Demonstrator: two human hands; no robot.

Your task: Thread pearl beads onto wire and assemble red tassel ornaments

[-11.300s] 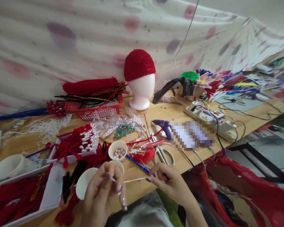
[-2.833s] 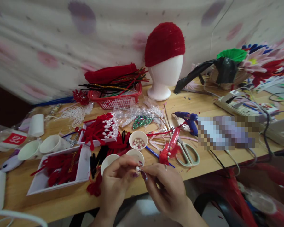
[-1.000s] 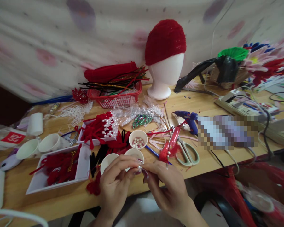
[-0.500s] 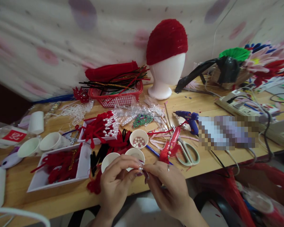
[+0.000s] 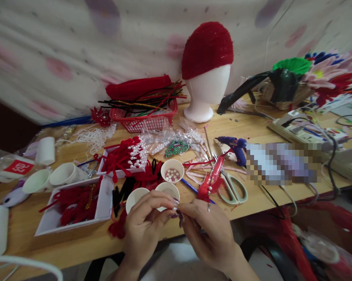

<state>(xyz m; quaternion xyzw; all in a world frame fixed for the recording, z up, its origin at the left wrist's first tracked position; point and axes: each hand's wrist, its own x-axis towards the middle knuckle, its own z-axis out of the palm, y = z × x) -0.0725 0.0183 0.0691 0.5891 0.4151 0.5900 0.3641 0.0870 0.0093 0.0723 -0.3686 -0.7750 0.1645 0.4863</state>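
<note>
My left hand [image 5: 145,224] is closed in a pinch on a small white pearl bead [image 5: 175,209] at its fingertips. Against it, the fingers of my right hand [image 5: 208,234] are pinched together; what they grip is too small to make out. A few tiny beads [image 5: 210,189] show just above the right knuckles, seemingly on a thin strand. Just beyond my fingers stand white paper cups: one cup [image 5: 172,171] has pearl beads in it, and two more cups [image 5: 167,189] are partly covered by my left hand.
Scissors [image 5: 234,189] and a blue glue gun [image 5: 233,146] lie to the right. White boxes [image 5: 104,203] of red fuzzy pieces sit left. Behind are a red basket [image 5: 146,121] and a white foam head [image 5: 208,89] in a red cap. A power strip [image 5: 293,128] with cables is far right.
Both hands hold nearly the same pose, fingertips together at the bead. The view has shifted very slightly.
</note>
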